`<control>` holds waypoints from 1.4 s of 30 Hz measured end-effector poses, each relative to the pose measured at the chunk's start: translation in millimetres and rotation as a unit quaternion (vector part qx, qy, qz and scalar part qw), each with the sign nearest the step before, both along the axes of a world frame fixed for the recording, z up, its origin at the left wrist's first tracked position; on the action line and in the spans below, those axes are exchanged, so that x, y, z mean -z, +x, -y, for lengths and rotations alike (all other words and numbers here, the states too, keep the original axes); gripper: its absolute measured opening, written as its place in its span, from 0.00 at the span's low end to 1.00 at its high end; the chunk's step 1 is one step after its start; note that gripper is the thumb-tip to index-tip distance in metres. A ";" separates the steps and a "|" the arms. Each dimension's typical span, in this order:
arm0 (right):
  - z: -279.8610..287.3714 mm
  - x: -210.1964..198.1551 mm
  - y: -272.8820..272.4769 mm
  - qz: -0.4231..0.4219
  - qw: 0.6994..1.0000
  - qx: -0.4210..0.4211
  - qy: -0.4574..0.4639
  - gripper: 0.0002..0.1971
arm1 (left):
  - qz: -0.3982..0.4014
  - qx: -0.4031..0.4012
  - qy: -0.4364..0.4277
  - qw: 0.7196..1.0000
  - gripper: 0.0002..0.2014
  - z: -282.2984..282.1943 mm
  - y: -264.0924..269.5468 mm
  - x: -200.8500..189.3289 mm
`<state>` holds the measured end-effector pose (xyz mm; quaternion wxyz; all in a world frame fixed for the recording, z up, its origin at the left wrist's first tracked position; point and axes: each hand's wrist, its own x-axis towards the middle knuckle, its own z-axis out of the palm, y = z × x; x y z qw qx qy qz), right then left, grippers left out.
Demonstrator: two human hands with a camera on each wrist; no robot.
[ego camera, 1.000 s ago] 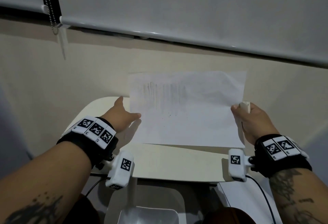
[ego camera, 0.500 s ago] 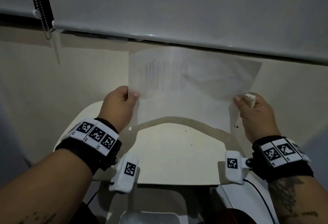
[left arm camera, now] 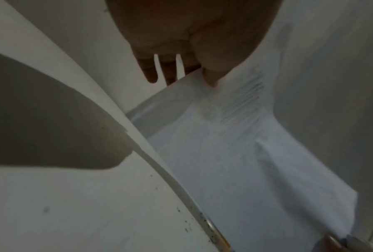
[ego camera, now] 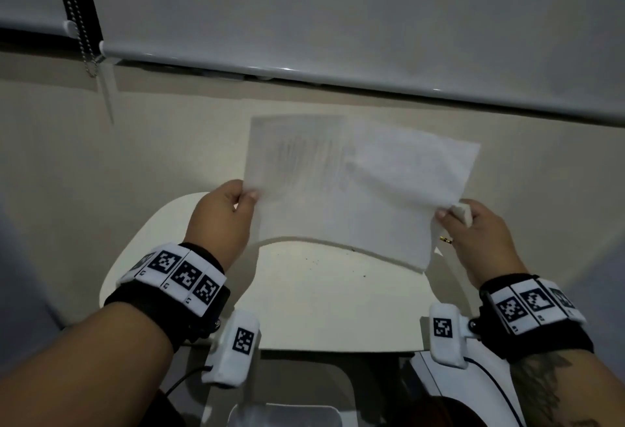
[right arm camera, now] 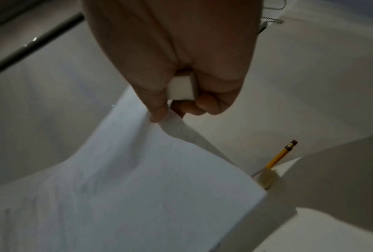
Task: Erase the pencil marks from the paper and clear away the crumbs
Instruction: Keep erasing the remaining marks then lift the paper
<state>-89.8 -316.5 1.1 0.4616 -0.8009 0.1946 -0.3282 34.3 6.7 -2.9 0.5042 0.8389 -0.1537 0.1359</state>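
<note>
Head view: paper (ego camera: 355, 189) between both grips.

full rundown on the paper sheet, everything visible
The paper is a single white sheet, thin, limp and slightly wrinkled, with faint grey pencil strokes remaining on its upper left area. It is lifted off the white table, sagging between both hands. The left hand pinches its left edge; the right hand pinches the right edge while also holding a white eraser. Dark crumbs lie on the table below it.
</note>
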 end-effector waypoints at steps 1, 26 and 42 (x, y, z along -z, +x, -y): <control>-0.7 -0.7 -0.3 0.008 1.000 0.005 0.001 0.05 | 0.002 -0.003 -0.008 1.000 0.11 -0.3 0.9 1.1; 3.6 -6.4 2.3 -0.065 0.997 -0.003 -0.036 0.09 | -0.055 0.012 0.094 0.994 0.14 3.3 1.5 3.1; 20.8 -31.4 -33.5 -0.098 0.993 0.066 -0.027 0.10 | -0.107 0.059 0.020 0.992 0.35 -12.9 -29.1 -9.4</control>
